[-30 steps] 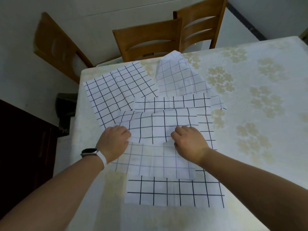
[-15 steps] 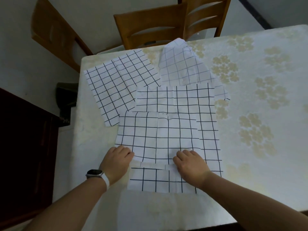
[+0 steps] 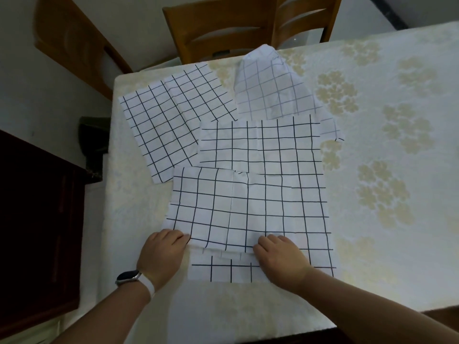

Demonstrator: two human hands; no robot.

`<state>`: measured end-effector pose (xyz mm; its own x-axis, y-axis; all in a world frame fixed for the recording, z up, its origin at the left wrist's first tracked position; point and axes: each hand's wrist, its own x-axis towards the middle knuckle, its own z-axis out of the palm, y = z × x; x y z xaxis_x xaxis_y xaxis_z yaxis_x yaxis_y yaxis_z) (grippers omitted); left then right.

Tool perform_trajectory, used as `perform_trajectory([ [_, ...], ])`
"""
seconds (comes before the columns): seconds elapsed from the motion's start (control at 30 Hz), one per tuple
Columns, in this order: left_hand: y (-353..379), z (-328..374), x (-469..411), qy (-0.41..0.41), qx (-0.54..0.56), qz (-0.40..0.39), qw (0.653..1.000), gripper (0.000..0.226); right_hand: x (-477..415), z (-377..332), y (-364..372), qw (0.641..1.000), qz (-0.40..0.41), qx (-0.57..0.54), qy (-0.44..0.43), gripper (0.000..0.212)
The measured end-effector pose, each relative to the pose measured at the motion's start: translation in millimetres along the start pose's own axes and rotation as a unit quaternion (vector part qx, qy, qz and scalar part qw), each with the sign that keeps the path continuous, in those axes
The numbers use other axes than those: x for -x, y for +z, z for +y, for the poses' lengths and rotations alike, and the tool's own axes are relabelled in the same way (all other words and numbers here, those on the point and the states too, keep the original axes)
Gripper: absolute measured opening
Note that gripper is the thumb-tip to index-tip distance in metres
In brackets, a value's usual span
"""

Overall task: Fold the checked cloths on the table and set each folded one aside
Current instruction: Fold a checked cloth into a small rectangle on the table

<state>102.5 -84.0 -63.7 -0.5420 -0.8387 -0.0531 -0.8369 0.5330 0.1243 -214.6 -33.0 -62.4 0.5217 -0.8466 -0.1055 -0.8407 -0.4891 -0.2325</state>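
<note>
Several white cloths with black checks lie overlapping on the table. The nearest checked cloth (image 3: 238, 209) has its upper layer folded toward me, its edge stopping short of the bottom layer's near strip (image 3: 223, 269). My left hand (image 3: 161, 256) pinches that folded edge at its left corner. My right hand (image 3: 280, 259) pinches the same edge further right. Behind it lie a flat cloth (image 3: 260, 145), a slanted cloth (image 3: 171, 125) at the far left, and a rumpled cloth (image 3: 270, 90) standing up at the back.
The table (image 3: 385, 170) wears a cream cover with floral print. Two wooden chairs (image 3: 218, 28) stand behind its far edge. A dark cabinet (image 3: 37, 219) runs along the left. The table's near edge is just below my forearms.
Both hands drew the cloth's far edge toward me, laying the upper layer flat over the lower one. In the last half second they hardly moved.
</note>
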Motion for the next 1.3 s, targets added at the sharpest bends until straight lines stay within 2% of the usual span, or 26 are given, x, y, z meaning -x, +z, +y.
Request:
perform_trajectory([
  [0.17, -2.7, -0.6, 5.6, 0.015, -0.006, -0.013, 1.000, 0.037, -1.2, -5.5, 1.3, 0.999, -0.026, -0.016, 0.021, 0.028],
  [0.3, -20.9, -5.6, -11.0, 0.057, 0.017, -0.033, 0.998, 0.029, -6.0, -4.9, -13.9, 0.997, -0.033, -0.047, 0.044, 0.021],
  [0.43, -49.5, -5.9, -76.2, 0.034, 0.046, -0.040, 0.998, 0.031, -36.0, 14.4, -37.8, 0.995, 0.013, -0.053, 0.078, 0.024],
  [0.53, -70.3, -1.4, -138.0, 0.023, 0.085, -0.039, 0.995, 0.035, -72.2, 47.0, -63.3, 0.986, 0.040, -0.044, 0.158, 0.021],
  [0.6, -81.4, 1.6, -176.6, 0.023, 0.084, -0.053, 0.995, 0.033, -93.9, 72.1, -78.6, 0.976, 0.034, -0.058, 0.208, 0.023],
  [0.67, -87.7, 4.3, -207.5, 0.011, 0.065, -0.100, 0.993, 0.033, -109.9, 93.3, -88.4, 0.970, 0.004, -0.078, 0.232, 0.029],
  [0.77, -82.9, 6.4, -233.4, -0.005, 0.047, -0.188, 0.981, 0.034, -122.5, 112.5, -88.8, 0.965, -0.066, -0.103, 0.232, 0.036],
  [0.87, -74.6, 14.6, -243.1, -0.013, 0.039, -0.250, 0.967, 0.036, -126.8, 119.2, -81.1, 0.957, -0.113, -0.131, 0.235, 0.031],
  [1.0, -66.3, 20.2, -244.6, 0.007, 0.045, -0.257, 0.965, 0.035, -124.6, 123.7, -71.0, 0.956, -0.118, -0.144, 0.226, 0.022],
  [1.17, -65.7, 21.4, -241.3, 0.001, 0.055, -0.254, 0.966, 0.027, -117.7, 130.7, -68.3, 0.955, -0.133, -0.137, 0.229, 0.028],
  [1.3, -64.2, 20.7, -236.7, -0.019, 0.065, -0.272, 0.960, 0.022, -114.4, 135.0, -69.2, 0.953, -0.139, -0.128, 0.236, 0.021],
])
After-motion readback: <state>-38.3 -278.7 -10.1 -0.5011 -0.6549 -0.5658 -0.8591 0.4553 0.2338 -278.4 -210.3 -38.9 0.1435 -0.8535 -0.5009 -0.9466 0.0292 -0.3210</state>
